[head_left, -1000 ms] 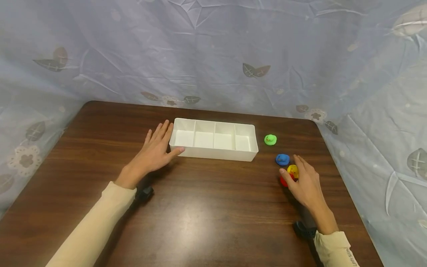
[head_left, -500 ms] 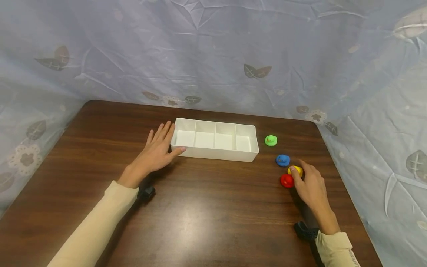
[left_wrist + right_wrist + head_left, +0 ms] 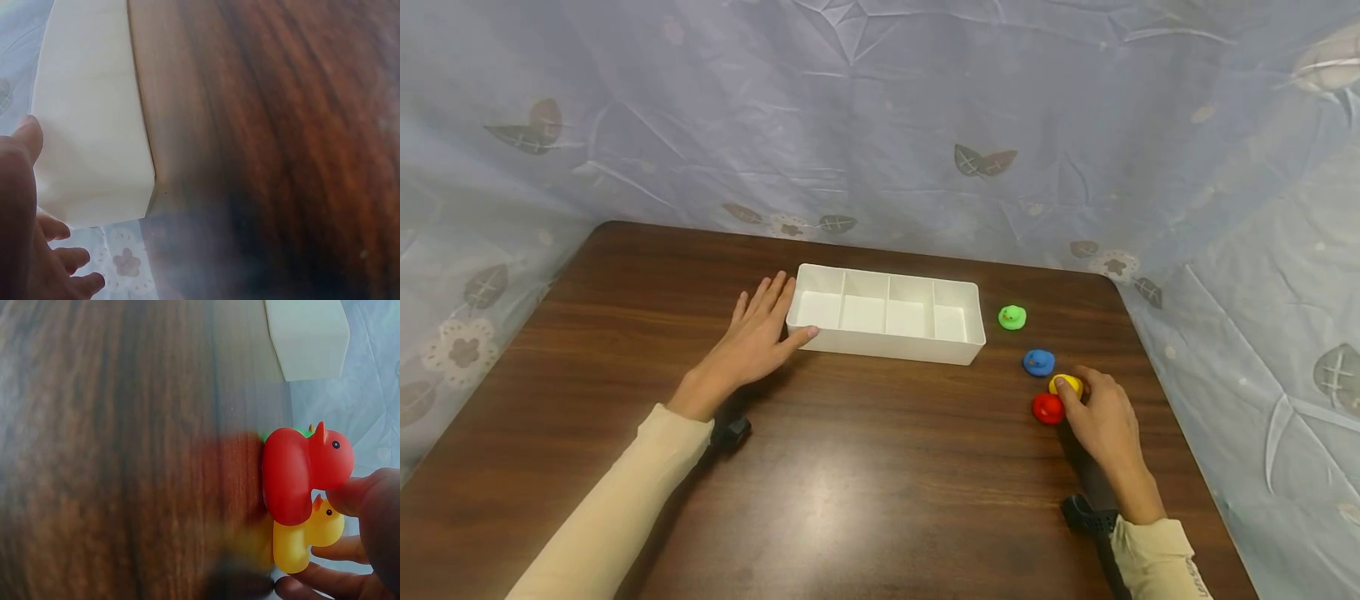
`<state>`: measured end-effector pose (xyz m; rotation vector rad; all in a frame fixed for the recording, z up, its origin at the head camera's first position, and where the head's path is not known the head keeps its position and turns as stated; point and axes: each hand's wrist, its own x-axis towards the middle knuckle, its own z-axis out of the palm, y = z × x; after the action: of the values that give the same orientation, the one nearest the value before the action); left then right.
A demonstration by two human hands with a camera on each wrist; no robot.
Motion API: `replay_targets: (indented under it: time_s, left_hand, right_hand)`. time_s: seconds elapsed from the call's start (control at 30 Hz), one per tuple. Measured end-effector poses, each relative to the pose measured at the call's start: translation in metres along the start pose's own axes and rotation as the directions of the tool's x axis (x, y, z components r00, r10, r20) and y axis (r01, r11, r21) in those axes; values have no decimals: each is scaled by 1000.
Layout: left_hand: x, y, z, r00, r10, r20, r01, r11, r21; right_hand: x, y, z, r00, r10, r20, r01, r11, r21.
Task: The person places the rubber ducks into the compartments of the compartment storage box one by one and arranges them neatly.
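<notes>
Tray (image 3: 880, 343), one: white, rectangular, four compartments in a single row. Set on the desk (image 3: 850, 450), a brown wood-grain top, toward the far edge.

Left hand (image 3: 747, 346): at the tray's left end. Fingers straight and released, placed along the end wall; thumb at the near long wall.

Right hand (image 3: 1107, 423): well to the right of the tray and nearer the person than it. Thumb and fingers pinch the yellow duck.

Toy ducks, four, all to the right of the tray:
- Green duck (image 3: 1012, 317): just beside the tray's right end, level with the compartments.
- Blue duck (image 3: 1039, 362): farther out than the green, about level with the tray's near wall.
- Yellow duck (image 3: 291, 549): farthest from the tray, in the right hand's grasp.
- Red duck (image 3: 1048, 408): nearer the person than the tray, just beside the yellow; contact between the two cannot be told.

Cloth (image 3: 880, 108): pale blue-grey, leaf and flower print, hung behind the tray and at both sides.
</notes>
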<state>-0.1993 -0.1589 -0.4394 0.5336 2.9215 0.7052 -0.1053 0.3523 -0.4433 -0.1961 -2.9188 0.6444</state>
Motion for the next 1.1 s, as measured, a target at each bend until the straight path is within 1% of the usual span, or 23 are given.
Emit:
replay_targets:
  time_s: [0.27,0.53,0.73,1.1]
  left_hand:
    - [1,1,-1,1000,3,7,-3,1000,-8]
    - [2,3,-1,1000,4,2,-4,1000,-3]
    - [2,2,-1,1000,-1,-1,1,1000,3]
    - [1,3,3,999,-4,-33,4,1000,-7]
  right_hand:
    - [-1,1,0,1000,-1,-17,1,1000,-20]
    - [-3,2,-2,1000,1,8,-1,1000,-30]
    - [-3,1,-3,1000,-6,4,6,999,-39]
    - [-1,3,-3,1000,13,-20,-13,999,-40]
